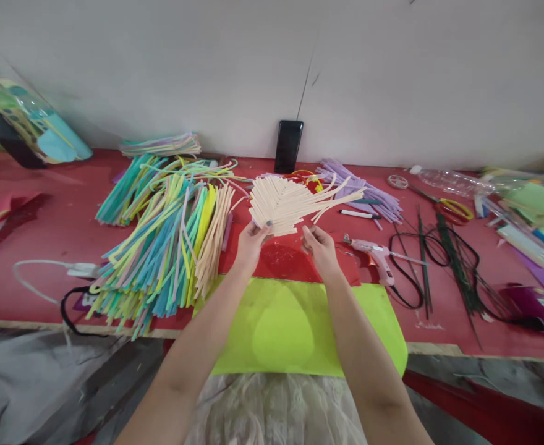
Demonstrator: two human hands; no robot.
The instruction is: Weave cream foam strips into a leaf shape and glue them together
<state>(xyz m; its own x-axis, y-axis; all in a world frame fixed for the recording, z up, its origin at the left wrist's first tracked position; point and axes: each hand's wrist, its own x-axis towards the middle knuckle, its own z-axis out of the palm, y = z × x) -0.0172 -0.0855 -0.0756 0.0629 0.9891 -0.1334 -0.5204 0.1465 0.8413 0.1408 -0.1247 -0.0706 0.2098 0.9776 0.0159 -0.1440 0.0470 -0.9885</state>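
Note:
My left hand (252, 242) is pinched on the lower left edge of a cream piece made of pipe cleaners (281, 201), laid close together in a slanting, braid-like pattern. Several loose cream ends fan out from its right side. Just below those ends, my right hand (319, 247) has thumb and fingers pressed together, apart from the piece as far as I can see. Whatever may be between its fingertips is too small to make out. Under both hands lie a red sheet (281, 262) and a bright yellow-green sheet (284, 327).
Bundles of coloured pipe cleaners (161, 241) cover the left; purple ones (360, 188) lie behind right. A phone (289, 146) leans on the wall. To the right are a pink glue gun (374, 252), a marker (359, 214), yellow-handled scissors (455, 210), dark green stems (455, 272) and a black cord.

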